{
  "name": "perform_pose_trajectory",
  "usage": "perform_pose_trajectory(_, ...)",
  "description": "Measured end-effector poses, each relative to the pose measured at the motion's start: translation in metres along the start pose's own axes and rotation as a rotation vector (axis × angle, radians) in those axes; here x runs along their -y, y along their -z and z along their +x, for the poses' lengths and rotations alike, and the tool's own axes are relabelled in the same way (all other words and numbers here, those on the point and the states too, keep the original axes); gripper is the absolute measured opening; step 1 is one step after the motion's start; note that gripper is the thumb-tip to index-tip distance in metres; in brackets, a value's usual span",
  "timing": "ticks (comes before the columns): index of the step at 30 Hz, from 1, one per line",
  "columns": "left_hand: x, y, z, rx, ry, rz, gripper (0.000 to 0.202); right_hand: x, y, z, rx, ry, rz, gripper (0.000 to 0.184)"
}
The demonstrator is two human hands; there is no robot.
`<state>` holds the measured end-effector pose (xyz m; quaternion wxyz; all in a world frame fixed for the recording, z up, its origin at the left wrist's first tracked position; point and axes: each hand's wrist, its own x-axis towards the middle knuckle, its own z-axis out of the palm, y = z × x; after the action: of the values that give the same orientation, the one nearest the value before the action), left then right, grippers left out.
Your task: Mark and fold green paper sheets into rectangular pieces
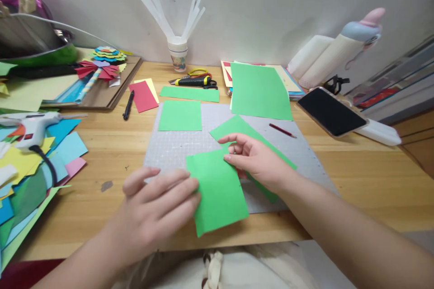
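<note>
Holds a green sheet [219, 194] flat with both hands at the near edge of the cutting mat [169, 146].

Presses the left hand [159, 203] down open, fingers wide and flat, tips touching the sheet's left edge; pinches the sheet's far right corner with the right hand [256, 160], fingers curled narrow against the thumb. Lies tilted, partly on the mat and partly on the bare bench [356, 176] just in front of it. Overlaps a second green piece [237, 127] that runs slantwise under the right hand. Shows a green square [180, 115] on the mat's far left, a red pencil [282, 130] to the far right, and a dark phone [330, 112] propped farther right. Leaves a glue gun [30, 128] on the coloured paper at the far left.
</note>
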<state>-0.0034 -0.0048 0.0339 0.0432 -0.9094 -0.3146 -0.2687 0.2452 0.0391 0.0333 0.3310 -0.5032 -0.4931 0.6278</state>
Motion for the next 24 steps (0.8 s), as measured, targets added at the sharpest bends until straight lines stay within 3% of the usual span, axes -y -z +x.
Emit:
perform_pose_trajectory(5, 0.016, -0.013, 0.014, 0.249, 0.147, -0.045, 0.022, -0.007, -0.008, 0.015, -0.167, -0.042, -0.212, 0.021)
perform_pose_trajectory(9, 0.013, -0.022, 0.019, 0.376, 0.317, -0.038, 0.024, -0.014, -0.013, 0.015, -0.176, -0.083, -0.253, 0.012)
perform_pose_trajectory(12, 0.01, -0.028, 0.023, 0.44, 0.345, 0.05, 0.033, -0.015, -0.013, 0.012, -0.169, -0.094, -0.282, 0.015)
perform_pose_trajectory(24, 0.002, -0.039, 0.024, 0.386, 0.312, 0.346, 0.036, -0.016, -0.008, 0.023, -0.235, 0.043, -0.594, 0.016)
